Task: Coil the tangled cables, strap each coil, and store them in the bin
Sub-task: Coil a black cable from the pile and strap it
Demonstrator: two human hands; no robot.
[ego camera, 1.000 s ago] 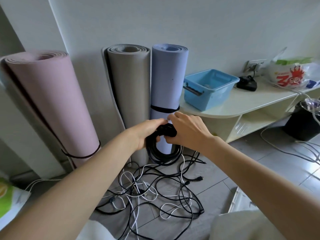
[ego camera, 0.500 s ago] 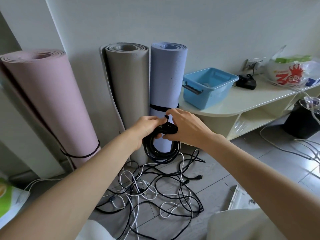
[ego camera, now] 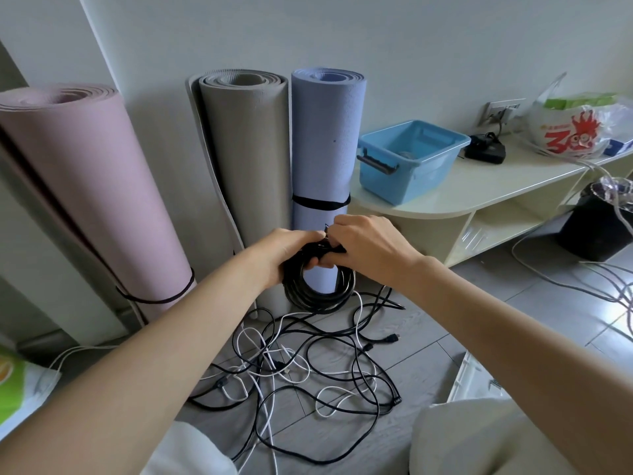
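Black cable coil [ego camera: 317, 289] gripped in my left hand [ego camera: 286, 250], right hand [ego camera: 368, 248] pinching strap [ego camera: 330, 249]; tangle [ego camera: 301, 368] below uncoiled, blue bin [ego camera: 411, 159] waiting.

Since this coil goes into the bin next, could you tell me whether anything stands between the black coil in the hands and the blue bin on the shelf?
Nothing visible does. The black coil hangs from both hands in front of the blue mat; the blue bin sits up and to the right on the shelf top, its open top unobstructed.
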